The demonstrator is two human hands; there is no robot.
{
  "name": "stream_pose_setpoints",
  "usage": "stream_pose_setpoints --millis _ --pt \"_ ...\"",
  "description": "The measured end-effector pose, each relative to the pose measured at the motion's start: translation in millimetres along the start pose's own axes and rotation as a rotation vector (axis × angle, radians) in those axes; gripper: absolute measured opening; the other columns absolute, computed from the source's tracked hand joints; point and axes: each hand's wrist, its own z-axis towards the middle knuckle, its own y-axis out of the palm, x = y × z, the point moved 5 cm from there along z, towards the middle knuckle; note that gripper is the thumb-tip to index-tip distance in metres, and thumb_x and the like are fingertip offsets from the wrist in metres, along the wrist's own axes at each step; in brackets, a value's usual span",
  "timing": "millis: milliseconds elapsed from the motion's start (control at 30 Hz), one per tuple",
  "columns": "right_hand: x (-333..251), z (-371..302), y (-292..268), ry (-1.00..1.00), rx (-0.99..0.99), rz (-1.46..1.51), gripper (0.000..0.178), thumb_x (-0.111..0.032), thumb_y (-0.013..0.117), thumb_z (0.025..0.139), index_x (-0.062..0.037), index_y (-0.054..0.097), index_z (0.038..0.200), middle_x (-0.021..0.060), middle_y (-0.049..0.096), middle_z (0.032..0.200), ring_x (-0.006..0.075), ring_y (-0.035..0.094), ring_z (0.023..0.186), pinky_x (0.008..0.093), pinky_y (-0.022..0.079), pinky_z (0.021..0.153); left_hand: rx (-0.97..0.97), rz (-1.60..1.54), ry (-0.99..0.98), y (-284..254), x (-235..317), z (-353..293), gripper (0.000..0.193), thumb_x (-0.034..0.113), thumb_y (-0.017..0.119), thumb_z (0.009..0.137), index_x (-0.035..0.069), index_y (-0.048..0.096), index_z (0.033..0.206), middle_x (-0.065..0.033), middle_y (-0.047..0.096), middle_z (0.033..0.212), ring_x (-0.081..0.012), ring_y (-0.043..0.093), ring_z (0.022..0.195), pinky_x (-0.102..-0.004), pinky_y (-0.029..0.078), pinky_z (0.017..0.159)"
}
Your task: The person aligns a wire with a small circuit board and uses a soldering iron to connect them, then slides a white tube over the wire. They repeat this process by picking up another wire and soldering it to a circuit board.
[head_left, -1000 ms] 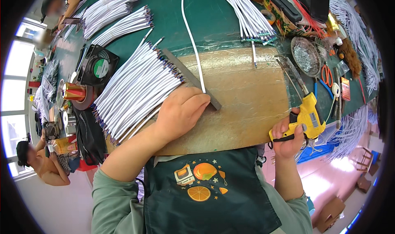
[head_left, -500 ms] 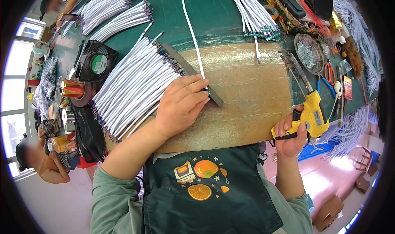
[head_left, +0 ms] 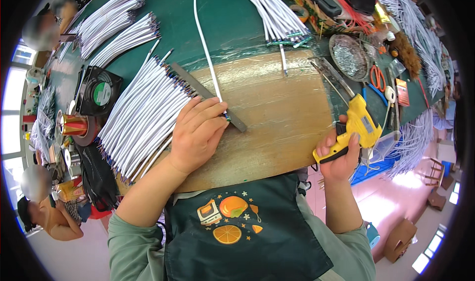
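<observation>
My left hand (head_left: 195,135) lies over a brown work board, its fingers pressed down on the end of one long white cable (head_left: 206,51). That cable runs away toward the far edge, and its small green-tipped end shows just past my fingertips. Beneath it a flat grey metal bar (head_left: 213,99) crosses the board at a slant. Left of the bar, a row of white cables (head_left: 141,113) lies side by side with dark tips. My right hand (head_left: 341,155) grips the handle of a yellow soldering gun (head_left: 362,120) at the board's right edge, its long metal barrel pointing away.
Further white cable bundles (head_left: 114,21) lie at the far left, another (head_left: 274,16) at the far middle. A black fan (head_left: 101,90) stands left. On the right are a dish of silvery bits (head_left: 349,56) and orange-handled scissors (head_left: 377,78). Other people sit at left.
The whole view has shifted, so the board and tools appear further left. My left hand stays on the cable end and my right hand still grips the soldering gun.
</observation>
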Motion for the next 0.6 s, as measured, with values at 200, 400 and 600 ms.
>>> stream_pose_setpoints --millis 200,400,600 --pt "-38.9 46.6 -24.5 0.015 0.368 -0.051 0.046 -0.052 0.048 0.091 -0.009 0.052 0.106 0.0018 0.049 0.074 0.0133 0.047 0.064 0.0281 0.04 0.057 -0.009 -0.116 -0.087 -15.7 -1.0 -1.2 0.017 0.002 0.072 0.071 0.004 0.063 0.085 -0.0148 0.062 0.112 -0.0314 0.059 0.106 -0.0387 0.045 0.092" --pt "-56.4 92.2 -48.6 0.091 0.439 -0.314 0.044 -0.047 0.061 0.086 -0.0052 0.052 0.099 0.0074 0.057 0.077 0.0162 0.057 0.064 0.0307 0.049 0.056 0.041 -0.06 -0.128 -51.7 -2.6 2.4 0.019 0.0 0.071 0.072 0.002 0.063 0.089 -0.0191 0.058 0.117 -0.0339 0.057 0.109 -0.0385 0.044 0.093" --pt "-89.9 71.5 -37.0 0.224 0.48 -0.481 0.05 -0.045 0.059 0.088 -0.0005 0.055 0.111 0.0103 0.063 0.086 0.0159 0.06 0.064 0.0292 0.051 0.057 0.067 0.022 -0.197 -89.2 -25.0 -23.4 0.02 -0.001 0.067 0.076 0.0 0.06 0.095 -0.0181 0.058 0.117 -0.0314 0.056 0.11 -0.039 0.041 0.095"
